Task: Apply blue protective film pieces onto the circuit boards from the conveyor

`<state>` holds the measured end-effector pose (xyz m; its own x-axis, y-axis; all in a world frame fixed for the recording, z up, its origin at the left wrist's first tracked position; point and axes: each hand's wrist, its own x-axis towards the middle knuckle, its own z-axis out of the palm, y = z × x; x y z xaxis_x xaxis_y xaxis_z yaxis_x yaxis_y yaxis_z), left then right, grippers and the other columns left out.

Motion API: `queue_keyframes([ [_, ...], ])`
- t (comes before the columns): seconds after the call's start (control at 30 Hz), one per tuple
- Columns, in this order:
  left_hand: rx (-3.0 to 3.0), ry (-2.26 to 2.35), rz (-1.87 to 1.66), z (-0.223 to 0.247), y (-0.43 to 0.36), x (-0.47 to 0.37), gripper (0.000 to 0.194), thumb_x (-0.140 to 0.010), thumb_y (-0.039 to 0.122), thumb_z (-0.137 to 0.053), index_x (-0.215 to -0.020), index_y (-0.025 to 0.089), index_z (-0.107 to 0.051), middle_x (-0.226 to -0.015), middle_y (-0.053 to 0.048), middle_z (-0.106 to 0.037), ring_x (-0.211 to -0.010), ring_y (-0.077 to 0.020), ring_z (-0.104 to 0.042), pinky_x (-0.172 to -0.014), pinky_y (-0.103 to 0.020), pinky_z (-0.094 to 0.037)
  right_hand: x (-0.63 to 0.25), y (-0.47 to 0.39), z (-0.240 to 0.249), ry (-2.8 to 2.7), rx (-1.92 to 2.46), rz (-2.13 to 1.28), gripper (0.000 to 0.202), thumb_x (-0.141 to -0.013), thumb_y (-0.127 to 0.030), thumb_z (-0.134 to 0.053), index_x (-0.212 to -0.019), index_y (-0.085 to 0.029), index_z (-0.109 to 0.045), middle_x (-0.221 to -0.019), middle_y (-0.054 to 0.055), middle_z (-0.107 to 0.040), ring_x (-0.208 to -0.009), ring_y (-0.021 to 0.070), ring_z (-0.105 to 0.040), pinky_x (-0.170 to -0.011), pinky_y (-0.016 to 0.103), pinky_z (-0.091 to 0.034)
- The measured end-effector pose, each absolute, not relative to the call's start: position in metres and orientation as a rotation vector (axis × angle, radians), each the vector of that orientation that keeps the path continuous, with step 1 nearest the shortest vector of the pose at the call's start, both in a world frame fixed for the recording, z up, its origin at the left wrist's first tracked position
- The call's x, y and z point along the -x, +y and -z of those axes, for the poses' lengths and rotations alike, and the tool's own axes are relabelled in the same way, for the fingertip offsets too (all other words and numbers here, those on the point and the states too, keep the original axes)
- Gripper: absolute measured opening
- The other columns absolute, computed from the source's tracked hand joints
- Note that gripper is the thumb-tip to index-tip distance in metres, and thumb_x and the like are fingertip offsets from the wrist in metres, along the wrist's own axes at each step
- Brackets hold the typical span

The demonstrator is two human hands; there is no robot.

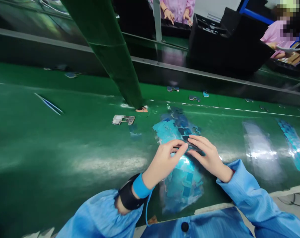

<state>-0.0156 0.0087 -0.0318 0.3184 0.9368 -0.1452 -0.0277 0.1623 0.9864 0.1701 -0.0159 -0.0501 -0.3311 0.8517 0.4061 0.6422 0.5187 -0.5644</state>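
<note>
Both my hands are over a strip of overlapping blue film pieces [166,130] stuck on the green tabletop. My left hand [162,162], with a blue wrist strap [141,185], has its thumb and forefinger pinched together. Whatever lies between those fingertips is too small to make out. Facing it, my right hand [208,155] has its fingers stretched out low over the films, close to the left fingertips. A dark film piece [186,131] shows just beyond the hands. To the left lies a phone circuit board [123,120], apart from both hands.
Tweezers [49,104] lie at the left. A green slanted duct [115,56] comes down near the circuit board. Small boards [194,98] line the back edge. More film [295,145] lies at the right. Beyond a rail stand black bins [224,46] and co-workers in pink.
</note>
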Motion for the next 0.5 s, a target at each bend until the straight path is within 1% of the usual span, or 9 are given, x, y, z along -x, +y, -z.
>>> queue_keyframes([
  [0.07, -1.202, 0.954, -0.823, 0.033, 0.006, 0.014, 0.014, -0.077, 0.029, -0.065, -0.075, 0.018, -0.072, -0.072, 0.001, -0.068, -0.073, -0.0159, -0.059, -0.069, -0.025, -0.043, -0.169, -0.018, 0.047, -2.148, 1.153, -0.359, 0.043, -0.091, -0.025, -0.057, -0.133, -0.027, -0.051, -0.125, 0.011, -0.062, -0.116, 0.0226, -0.058, -0.097, 0.042, -0.051],
  [0.13, -1.178, 0.941, -0.801, 0.035, 0.005, 0.013, 0.016, -0.077, 0.030, -0.064, -0.070, 0.018, -0.071, -0.068, 0.002, -0.066, -0.072, -0.0160, -0.057, -0.070, -0.026, -0.042, -0.169, -0.020, 0.045, -2.225, 1.113, -0.370, 0.052, -0.090, -0.030, -0.059, -0.139, -0.026, -0.044, -0.126, 0.012, -0.060, -0.117, 0.0239, -0.056, -0.098, 0.044, -0.050],
  [0.2, -1.131, 0.960, -0.806, 0.035, 0.004, 0.014, 0.018, -0.076, 0.031, -0.063, -0.065, 0.018, -0.069, -0.065, 0.002, -0.064, -0.070, -0.0158, -0.055, -0.070, -0.026, -0.042, -0.171, -0.023, 0.043, -2.289, 1.107, -0.436, 0.064, -0.087, -0.038, -0.061, -0.144, -0.024, -0.036, -0.134, 0.014, -0.054, -0.124, 0.0261, -0.051, -0.102, 0.045, -0.047],
  [0.23, -1.101, 0.969, -0.811, 0.035, 0.003, 0.014, 0.019, -0.076, 0.031, -0.063, -0.063, 0.017, -0.068, -0.064, 0.002, -0.063, -0.069, -0.0158, -0.055, -0.070, -0.026, -0.042, -0.172, -0.025, 0.042, -2.307, 1.117, -0.480, 0.066, -0.088, -0.041, -0.059, -0.146, -0.023, -0.034, -0.138, 0.014, -0.051, -0.128, 0.0264, -0.048, -0.104, 0.045, -0.045],
  [0.27, -1.069, 0.973, -0.812, 0.034, 0.002, 0.013, 0.019, -0.075, 0.031, -0.063, -0.062, 0.017, -0.067, -0.063, 0.002, -0.062, -0.068, -0.0158, -0.055, -0.069, -0.026, -0.043, -0.173, -0.026, 0.042, -2.308, 1.134, -0.520, 0.064, -0.089, -0.041, -0.057, -0.146, -0.024, -0.033, -0.141, 0.013, -0.049, -0.130, 0.0259, -0.047, -0.106, 0.044, -0.044],
  [0.3, -1.033, 0.968, -0.810, 0.033, 0.000, 0.013, 0.020, -0.074, 0.032, -0.063, -0.062, 0.017, -0.067, -0.062, 0.001, -0.062, -0.068, -0.0161, -0.055, -0.070, -0.027, -0.044, -0.174, -0.028, 0.043, -2.291, 1.157, -0.551, 0.058, -0.092, -0.038, -0.052, -0.146, -0.025, -0.034, -0.142, 0.011, -0.048, -0.130, 0.0241, -0.047, -0.106, 0.042, -0.045],
  [0.37, -0.955, 0.934, -0.791, 0.032, -0.003, 0.010, 0.023, -0.072, 0.035, -0.063, -0.061, 0.016, -0.065, -0.062, -0.001, -0.061, -0.068, -0.0169, -0.057, -0.072, -0.030, -0.048, -0.175, -0.030, 0.048, -2.208, 1.195, -0.562, 0.045, -0.096, -0.029, -0.047, -0.141, -0.029, -0.041, -0.138, 0.007, -0.054, -0.126, 0.0199, -0.052, -0.103, 0.036, -0.048],
  [0.43, -0.875, 0.896, -0.771, 0.032, -0.006, 0.006, 0.028, -0.072, 0.042, -0.062, -0.066, 0.014, -0.065, -0.064, -0.002, -0.060, -0.069, -0.0177, -0.060, -0.073, -0.033, -0.051, -0.174, -0.030, 0.053, -2.132, 1.197, -0.531, 0.040, -0.094, -0.024, -0.051, -0.134, -0.031, -0.049, -0.131, 0.005, -0.059, -0.120, 0.0177, -0.056, -0.100, 0.032, -0.050],
  [0.5, -0.818, 0.882, -0.764, 0.032, -0.007, 0.004, 0.034, -0.073, 0.047, -0.060, -0.073, 0.013, -0.065, -0.067, -0.003, -0.059, -0.068, -0.0169, -0.061, -0.073, -0.033, -0.052, -0.172, -0.030, 0.057, -2.100, 1.179, -0.484, 0.039, -0.090, -0.023, -0.057, -0.128, -0.030, -0.054, -0.126, 0.004, -0.062, -0.116, 0.0175, -0.059, -0.098, 0.031, -0.051],
])
